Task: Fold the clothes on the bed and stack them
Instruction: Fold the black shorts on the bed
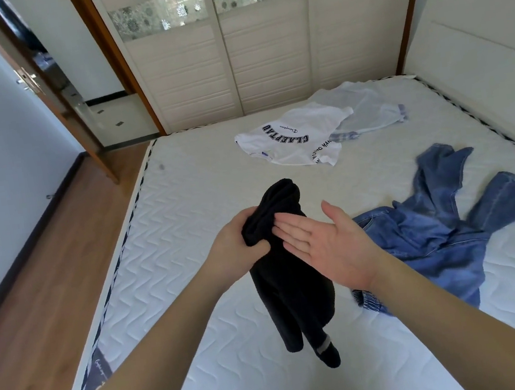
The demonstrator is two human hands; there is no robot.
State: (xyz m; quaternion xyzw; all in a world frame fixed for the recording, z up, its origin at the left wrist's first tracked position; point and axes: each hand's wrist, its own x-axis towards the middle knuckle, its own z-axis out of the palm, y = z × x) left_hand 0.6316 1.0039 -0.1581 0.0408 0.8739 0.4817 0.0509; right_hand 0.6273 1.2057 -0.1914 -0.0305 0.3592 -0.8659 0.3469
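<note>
A black garment [290, 292] hangs above the white quilted mattress [195, 183], bunched at its top. My left hand [234, 240] grips that bunched top. Flat and palm up beside it is my right hand [324, 240], its straight fingertips touching the black cloth. Crumpled blue jeans [435, 233] lie on the mattress to the right. Farther back lies a white T-shirt with dark lettering [294, 139], partly overlapping a pale light shirt with checked cuffs [368, 105].
A padded white headboard [471, 35] bounds the bed on the right. Louvred wardrobe doors [263, 46] stand behind the bed's far edge. Wooden floor [42, 288] runs along the left side, with an open door [34, 80] beyond.
</note>
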